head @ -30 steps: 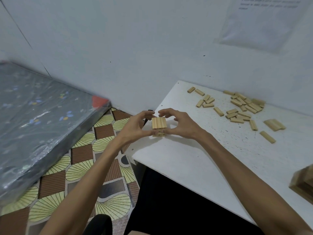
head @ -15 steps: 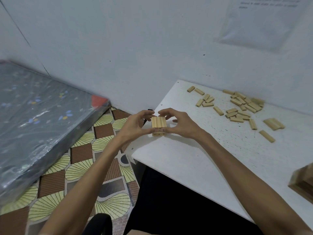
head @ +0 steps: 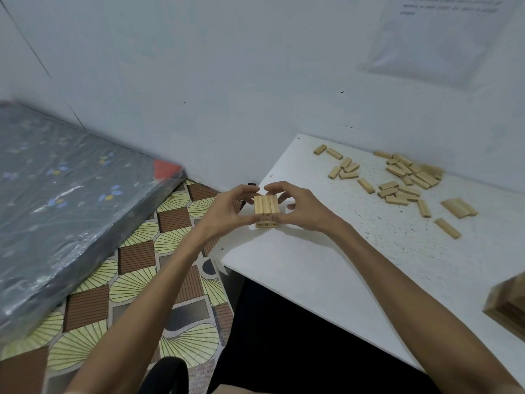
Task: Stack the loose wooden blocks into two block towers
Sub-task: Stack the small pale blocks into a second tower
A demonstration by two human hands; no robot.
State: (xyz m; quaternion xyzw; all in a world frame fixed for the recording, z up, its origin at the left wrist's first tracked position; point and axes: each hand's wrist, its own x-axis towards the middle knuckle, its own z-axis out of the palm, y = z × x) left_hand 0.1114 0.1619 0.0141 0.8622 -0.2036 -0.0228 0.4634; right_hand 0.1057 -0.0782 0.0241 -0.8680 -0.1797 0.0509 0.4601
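Overhead, the wall notice (head: 437, 38) carries print too blurred to read. Marks on the block tower (head: 266, 211) are illegible; another wooden stack (head: 508, 305) is cut off at right. My left hand (head: 227, 211) and right hand (head: 302, 207) pinch the tower's sides near the counter (head: 326, 280) corner, loose blocks (head: 403, 183) well apart.

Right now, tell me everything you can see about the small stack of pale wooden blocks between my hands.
The small stack of pale wooden blocks stands near the white table's left edge. Its top layer is three light wood-grain bars side by side; lower layers are mostly hidden. The left hand and right hand cup its sides, fingertips at the top layer.
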